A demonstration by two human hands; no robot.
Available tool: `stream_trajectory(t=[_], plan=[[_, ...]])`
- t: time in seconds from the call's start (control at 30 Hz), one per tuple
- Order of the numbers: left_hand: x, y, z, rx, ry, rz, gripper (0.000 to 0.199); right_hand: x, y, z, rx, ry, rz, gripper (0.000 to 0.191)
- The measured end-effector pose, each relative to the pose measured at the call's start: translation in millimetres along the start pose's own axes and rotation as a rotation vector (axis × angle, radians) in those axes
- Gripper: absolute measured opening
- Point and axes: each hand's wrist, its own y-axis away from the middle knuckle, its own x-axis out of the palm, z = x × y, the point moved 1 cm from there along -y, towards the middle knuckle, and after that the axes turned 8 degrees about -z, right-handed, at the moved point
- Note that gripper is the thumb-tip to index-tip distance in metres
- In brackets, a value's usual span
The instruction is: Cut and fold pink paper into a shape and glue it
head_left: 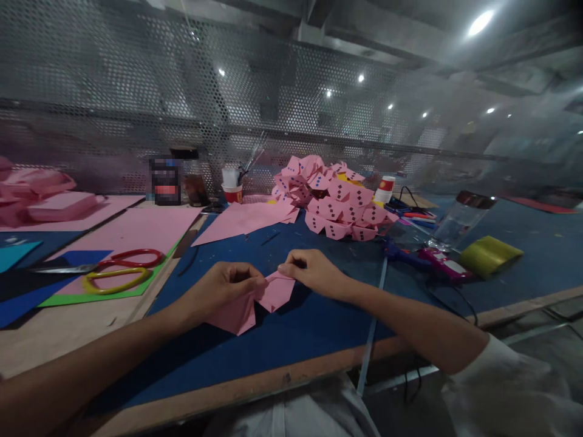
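Both hands pinch folded pink paper (277,291) just above the blue tabletop (314,334). My left hand (223,285) closes thumb against fingers at the paper's left side, and another pink flap (237,315) hangs below it. Whether that flap and the right-hand piece are one sheet, I cannot tell. At the upper right edge, my right hand (312,271) grips the same paper between thumb and curled fingers. Beyond the hands sits a pile of folded pink paper pieces (346,209) with dark diamond marks. Flat pink sheets (246,221) lie left of that pile.
At left, scissors with red and yellow handles (118,280) lie on coloured sheets. To the right are a purple and pink glue gun (441,264), a yellow tape roll (489,255) and a clear jar (464,218). Paper cups (232,193) stand near a perforated metal screen (255,85).
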Motion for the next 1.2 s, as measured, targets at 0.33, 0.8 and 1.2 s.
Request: stream_trajectory(t=[0.33, 0.8, 1.2], plan=[[-1.9, -0.6, 5.7, 0.012, 0.013, -0.043, 0.034, -1.6, -2.1, -1.5, 0.038, -0.058, 0.063, 0.041], [2.4, 1.9, 2.4, -0.053, 0.099, -0.085, 0.032, -1.4, -0.8, -5.7, 0.045, -0.068, 0.058, 0.054], [6.0, 2.6, 5.4, -0.034, 0.099, -0.037, 0.029, 3.2, 1.2, 2.2, 0.007, -0.077, 0.092, 0.04]])
